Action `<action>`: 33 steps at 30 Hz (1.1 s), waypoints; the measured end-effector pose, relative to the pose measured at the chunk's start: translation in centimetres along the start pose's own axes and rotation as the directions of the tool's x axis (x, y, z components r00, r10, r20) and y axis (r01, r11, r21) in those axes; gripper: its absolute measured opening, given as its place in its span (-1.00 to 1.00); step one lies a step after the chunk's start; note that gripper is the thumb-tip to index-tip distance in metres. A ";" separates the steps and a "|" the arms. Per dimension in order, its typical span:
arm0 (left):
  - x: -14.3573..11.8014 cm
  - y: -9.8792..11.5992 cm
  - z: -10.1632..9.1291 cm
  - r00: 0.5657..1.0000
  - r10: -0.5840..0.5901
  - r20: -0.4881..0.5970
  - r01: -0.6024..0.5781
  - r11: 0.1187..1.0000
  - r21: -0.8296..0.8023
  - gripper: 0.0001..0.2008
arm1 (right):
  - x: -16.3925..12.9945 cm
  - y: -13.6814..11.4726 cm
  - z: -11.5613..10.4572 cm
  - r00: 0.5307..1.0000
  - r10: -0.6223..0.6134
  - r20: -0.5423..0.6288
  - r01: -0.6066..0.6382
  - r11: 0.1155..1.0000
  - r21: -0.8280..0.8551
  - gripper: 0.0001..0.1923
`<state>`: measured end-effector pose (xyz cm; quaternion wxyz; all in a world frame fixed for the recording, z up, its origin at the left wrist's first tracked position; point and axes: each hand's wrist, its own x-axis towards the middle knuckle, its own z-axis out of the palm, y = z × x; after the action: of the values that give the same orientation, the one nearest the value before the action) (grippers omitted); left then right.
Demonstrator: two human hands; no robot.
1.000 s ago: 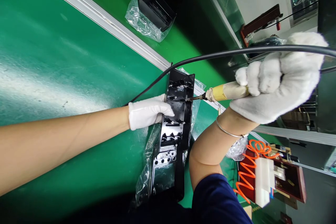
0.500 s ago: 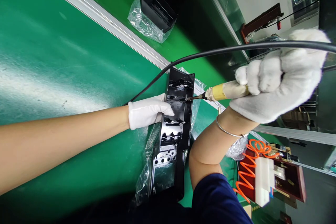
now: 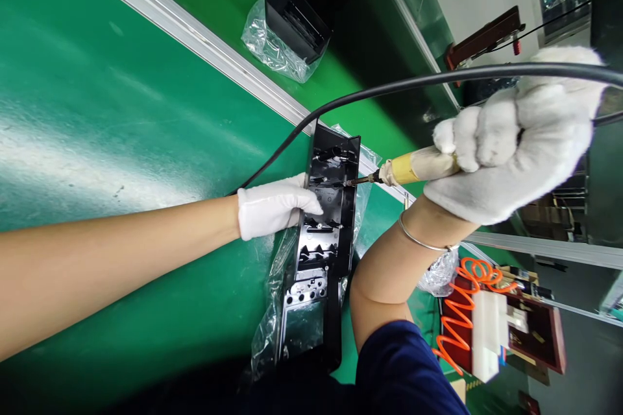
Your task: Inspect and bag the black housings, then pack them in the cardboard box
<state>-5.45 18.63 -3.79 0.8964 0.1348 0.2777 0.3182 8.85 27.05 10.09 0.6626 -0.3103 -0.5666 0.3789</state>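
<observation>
Right hand point(image 3: 516, 142) clenched round the screwdriver point(image 3: 413, 168), tip at the black panel's point(image 3: 326, 220) three-o'clock edge on the green worktop point(image 3: 121, 110). Left hand's point(image 3: 272, 206) fingers press it flat; if the bit cams out, it could gouge plastic.

A: What colours are showing on the glossy green table point(image 3: 121, 110)?

B: It is shining bright green with pale glare streaks, and a silver metal rail point(image 3: 195, 39) is running across it. The long black plastic panel point(image 3: 335, 207) is gleaming dark on a clear, glinting plastic bag point(image 3: 272, 311).

A: And the hands?

B: Both are wearing white. The left hand point(image 3: 275, 206) is showing a smooth white glove; the right hand point(image 3: 511, 142) is wearing a fuzzier white knit one, closed around the yellowish-cream screwdriver barrel point(image 3: 413, 168). A black cable point(image 3: 389, 91) is arcing overhead.

A: Anything else?

B: A thin silver bangle point(image 3: 418, 240) is circling the right wrist, a navy blue sleeve point(image 3: 403, 369) is showing below, and a bright orange coiled hose point(image 3: 462, 311) is lying over a dark red tray point(image 3: 545, 337).
</observation>
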 end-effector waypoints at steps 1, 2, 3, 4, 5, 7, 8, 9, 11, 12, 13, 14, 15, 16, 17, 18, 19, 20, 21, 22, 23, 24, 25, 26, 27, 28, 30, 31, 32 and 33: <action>0.0 0.0 -0.1 1.000 0.005 0.010 -0.005 1.000 0.001 -0.56 | 0.1 0.0 -0.1 1.000 0.006 0.007 -0.006 1.000 0.001 -0.84; 0.1 -0.1 -0.1 1.000 0.010 0.018 -0.010 1.000 0.002 -0.56 | 0.1 0.0 -0.2 1.000 0.010 0.016 -0.010 1.000 0.004 -0.84; 0.1 -0.1 -0.1 1.000 0.013 0.022 -0.013 1.000 0.002 -0.56 | 0.1 -0.1 -0.2 1.000 0.013 0.022 -0.013 1.000 0.009 -0.85; 0.1 -0.1 -0.1 1.000 0.014 0.020 -0.014 1.000 0.003 -0.55 | 0.1 -0.2 -0.2 1.000 0.009 0.024 -0.009 1.000 0.016 -0.85; 0.1 0.0 -0.1 1.000 0.012 0.015 -0.012 1.000 0.003 -0.55 | 0.0 -0.3 -0.1 1.000 0.006 0.021 -0.007 1.000 0.022 -0.86; 0.0 0.0 0.0 1.000 0.005 0.003 -0.005 1.000 -0.001 -0.54 | -0.1 -0.5 0.1 1.000 0.015 0.018 -0.015 1.000 0.021 -0.89; 0.0 0.1 0.1 1.000 0.004 -0.001 -0.004 1.000 -0.005 -0.54 | -0.2 -0.5 0.2 1.000 0.017 0.015 -0.017 1.000 0.017 -0.90; 0.0 0.1 0.1 1.000 0.003 -0.002 -0.003 1.000 -0.008 -0.54 | -0.3 -0.5 0.2 1.000 0.018 0.011 -0.018 1.000 0.015 -0.90; 0.0 0.1 0.2 1.000 0.007 0.004 -0.007 1.000 -0.011 -0.54 | -0.3 -0.5 0.2 1.000 0.008 0.008 -0.008 1.000 0.021 -0.90; 0.0 0.1 0.2 1.000 0.009 0.009 -0.009 1.000 -0.011 -0.55 | -0.3 -0.4 0.2 1.000 0.002 0.006 -0.002 1.000 0.026 -0.89; 0.0 0.1 0.2 1.000 0.010 0.014 -0.010 1.000 -0.009 -0.55 | -0.2 -0.3 0.1 1.000 0.004 0.009 -0.004 1.000 0.029 -0.88; 0.0 0.1 0.1 1.000 0.010 0.018 -0.010 1.000 -0.008 -0.55 | -0.1 -0.2 0.0 1.000 0.010 0.013 -0.010 1.000 0.030 -0.88; 0.0 0.1 0.1 1.000 0.011 0.021 -0.011 1.000 -0.007 -0.56 | -0.1 -0.1 0.0 1.000 0.012 0.019 -0.013 0.999 0.030 -0.87; 0.0 0.1 0.1 1.000 0.012 0.023 -0.012 1.000 -0.006 -0.56 | 0.0 0.0 -0.1 1.000 0.011 0.017 -0.011 1.000 0.029 -0.87; 0.0 0.1 0.1 1.000 0.013 0.025 -0.012 1.000 -0.006 -0.56 | 0.1 0.1 -0.2 1.000 0.008 0.014 -0.008 1.000 0.028 -0.87; 0.0 0.1 0.1 1.000 0.012 0.026 -0.012 1.000 -0.006 -0.56 | 0.1 0.2 -0.3 1.000 -0.002 0.009 0.001 1.000 0.031 -0.87; 0.0 0.1 0.1 1.000 0.012 0.027 -0.012 1.000 -0.007 -0.55 | 0.2 0.2 -0.3 1.000 -0.013 0.009 0.012 0.999 0.035 -0.87; 0.0 0.1 0.2 1.000 0.010 0.027 -0.010 1.000 -0.008 -0.55 | 0.2 0.2 -0.3 1.000 -0.021 0.009 0.021 0.999 0.038 -0.87; 0.0 0.1 0.2 1.000 0.008 0.027 -0.008 1.000 -0.009 -0.55 | 0.2 0.2 -0.3 1.000 -0.020 0.017 0.019 0.999 0.037 -0.87; 0.0 0.1 0.2 1.000 0.007 0.026 -0.007 1.000 -0.012 -0.56 | 0.2 0.2 -0.3 1.000 -0.017 0.026 0.016 0.999 0.040 -0.87; 0.0 0.1 0.3 1.000 0.006 0.023 -0.006 1.000 -0.015 -0.56 | 0.2 0.1 -0.3 0.999 -0.011 0.040 0.009 0.999 0.044 -0.88; 0.0 0.2 0.4 1.000 0.004 0.018 -0.004 1.000 -0.018 -0.57 | 0.1 0.0 -0.3 0.999 -0.007 0.048 0.004 0.999 0.050 -0.88; -0.1 0.2 0.4 1.000 0.001 0.012 0.000 1.000 -0.018 -0.57 | 0.1 -0.1 -0.3 0.998 -0.002 0.055 -0.001 0.999 0.054 -0.89; -0.1 0.3 0.5 1.000 -0.004 0.002 0.004 1.000 -0.017 -0.57 | 0.1 -0.1 -0.2 0.998 -0.003 0.060 -0.001 0.998 0.061 -0.89; -0.2 0.3 0.6 1.000 -0.009 -0.008 0.009 1.000 -0.013 -0.57 | 0.0 -0.2 -0.2 0.998 -0.001 0.065 -0.003 0.998 0.064 -0.88; -0.2 0.4 0.7 1.000 -0.015 -0.018 0.014 1.000 -0.009 -0.56 | 0.0 -0.2 -0.2 0.998 -0.002 0.066 -0.002 0.998 0.062 -0.88; -0.4 0.5 0.8 0.999 -0.019 -0.030 0.019 1.000 -0.001 -0.56 | 0.0 -0.2 -0.1 0.999 -0.003 0.051 0.001 0.999 0.048 -0.88; -0.4 0.5 0.8 0.999 -0.020 -0.031 0.020 1.000 0.003 -0.56 | 0.0 -0.2 0.0 0.999 -0.003 0.035 0.002 0.999 0.039 -0.88; -0.4 0.6 0.8 0.999 -0.020 -0.029 0.020 1.000 0.007 -0.55 | -0.1 -0.2 0.1 1.000 0.002 0.018 -0.003 0.999 0.032 -0.88; -0.4 0.6 0.8 0.999 -0.018 -0.026 0.018 1.000 0.011 -0.55 | -0.1 -0.2 0.1 1.000 0.008 0.000 -0.008 1.000 0.026 -0.87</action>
<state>-5.53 18.72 -2.71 0.8947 0.1329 0.2924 0.3102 8.76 26.91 10.22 0.6651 -0.3041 -0.5604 0.3889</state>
